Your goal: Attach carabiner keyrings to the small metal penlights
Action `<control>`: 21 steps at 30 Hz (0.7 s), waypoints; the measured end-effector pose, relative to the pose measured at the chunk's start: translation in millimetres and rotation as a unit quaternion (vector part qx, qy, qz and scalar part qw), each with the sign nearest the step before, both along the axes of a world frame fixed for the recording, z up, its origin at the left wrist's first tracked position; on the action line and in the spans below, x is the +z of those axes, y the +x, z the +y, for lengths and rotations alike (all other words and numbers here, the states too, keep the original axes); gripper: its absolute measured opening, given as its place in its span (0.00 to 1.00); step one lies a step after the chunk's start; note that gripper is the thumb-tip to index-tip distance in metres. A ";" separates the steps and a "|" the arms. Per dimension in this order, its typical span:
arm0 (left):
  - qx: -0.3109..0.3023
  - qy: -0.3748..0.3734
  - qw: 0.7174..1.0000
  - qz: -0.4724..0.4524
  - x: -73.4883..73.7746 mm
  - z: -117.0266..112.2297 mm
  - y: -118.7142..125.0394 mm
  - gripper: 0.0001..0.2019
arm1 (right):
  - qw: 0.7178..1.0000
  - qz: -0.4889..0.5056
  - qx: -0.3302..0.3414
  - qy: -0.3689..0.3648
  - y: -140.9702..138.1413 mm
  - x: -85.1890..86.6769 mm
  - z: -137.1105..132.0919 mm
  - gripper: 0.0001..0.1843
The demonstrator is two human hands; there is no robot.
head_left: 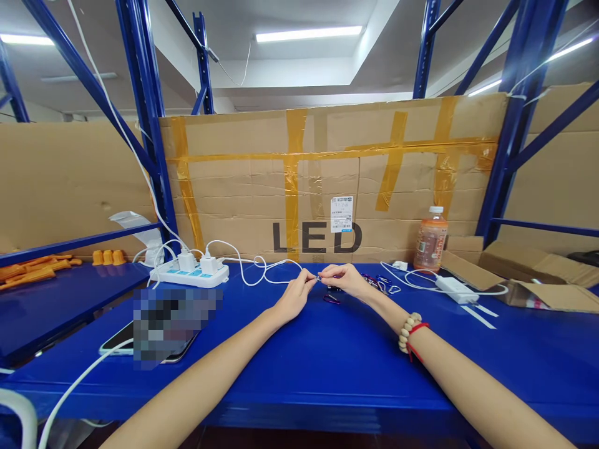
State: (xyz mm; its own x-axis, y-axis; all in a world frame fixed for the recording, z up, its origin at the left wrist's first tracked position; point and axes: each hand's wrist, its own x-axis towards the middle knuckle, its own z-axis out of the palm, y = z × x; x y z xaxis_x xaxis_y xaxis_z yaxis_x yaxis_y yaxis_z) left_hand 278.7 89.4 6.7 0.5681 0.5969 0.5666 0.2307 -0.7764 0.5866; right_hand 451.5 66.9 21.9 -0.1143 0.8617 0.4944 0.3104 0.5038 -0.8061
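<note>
My left hand (298,290) reaches to the middle of the blue shelf top, its thumb and fingers pinched together. My right hand (345,279) meets it there, also in a pinch. Between the fingertips of both hands is a small shiny metallic piece (319,279), too small to tell its kind and partly covered by the fingers. Just below my right hand lies a dark red carabiner (332,300). Beyond my right wrist, several more carabiners (384,284) in blue, silver and dark colours lie in a loose heap, partly hidden by the wrist.
At the left, a white power strip (189,273) with plugged-in chargers trails cables. Phones (116,340), partly blurred out, lie nearer. A drink bottle (430,240), a white cable adapter (456,289) and an open cardboard box (555,293) stand right. Cardboard (234,206) backs the shelf.
</note>
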 end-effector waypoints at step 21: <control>-0.008 0.032 0.999 0.005 2.4 -3.8 -1.6 0.05 | 0.999 -0.047 -0.011 0.020 -2.9 1.8 -4.0 0.14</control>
State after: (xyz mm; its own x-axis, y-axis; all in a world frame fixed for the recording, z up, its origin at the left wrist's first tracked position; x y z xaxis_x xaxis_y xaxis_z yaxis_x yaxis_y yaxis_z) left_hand 277.2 85.6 9.1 0.5834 0.5508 0.5969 0.2242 -0.8156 0.5334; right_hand 448.6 62.9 23.7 -0.1423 0.8443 0.5166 0.3955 0.5270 -0.7522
